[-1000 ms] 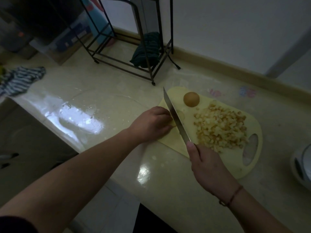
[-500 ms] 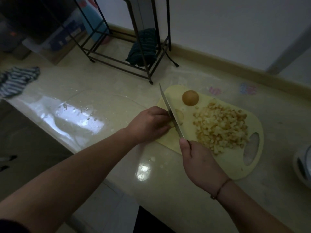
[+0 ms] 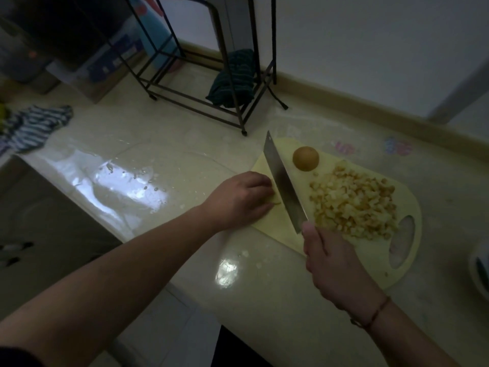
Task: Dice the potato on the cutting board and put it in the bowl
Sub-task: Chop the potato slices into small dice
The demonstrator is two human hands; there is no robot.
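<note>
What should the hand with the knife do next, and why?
Probably bring the knife straight down for another cut. The right hand grips its handle, and the blade sits right beside the left hand, which holds down a small potato piece on the cutting board. That piece looks uncut, while the diced pile waits beyond the blade.

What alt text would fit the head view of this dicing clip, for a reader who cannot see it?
The right hand holds a knife blade-down on a pale yellow cutting board, while the left hand holds down a small potato piece beside the blade. A pile of diced potato and a rounded potato piece sit on the board's right and far side; the counter is dimly lit.
</note>
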